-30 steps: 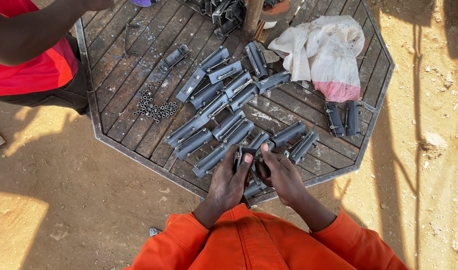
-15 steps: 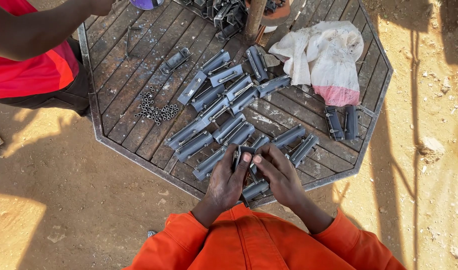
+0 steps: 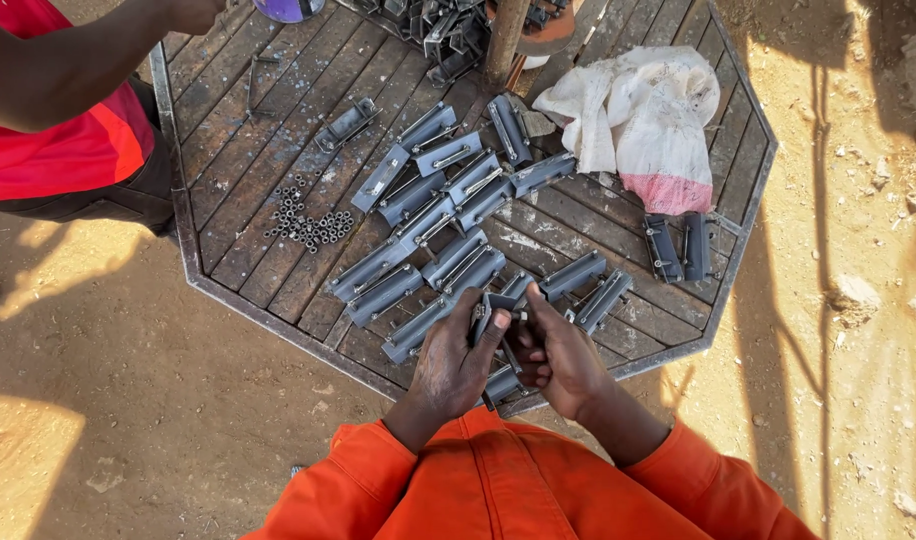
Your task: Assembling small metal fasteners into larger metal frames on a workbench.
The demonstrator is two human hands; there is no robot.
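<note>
My left hand (image 3: 456,362) grips a grey metal bracket (image 3: 496,305) at the near edge of an octagonal wooden table (image 3: 238,200). My right hand (image 3: 563,357) meets it from the right, fingers pinched on the same bracket. Another grey bracket (image 3: 500,385) shows just below my hands. Orange sleeves cover both my arms. Several more grey brackets (image 3: 448,200) lie in loose rows across the table's middle.
A pile of small dark nuts (image 3: 306,222) lies left of the brackets. A white and pink cloth sack (image 3: 643,115) rests at the back right, two brackets (image 3: 678,246) near it. A person in red (image 3: 68,120) stands at left. Sandy ground surrounds the table.
The view has shifted slightly. My hands stay together on the bracket at the table's near edge, with only small finger movement.
</note>
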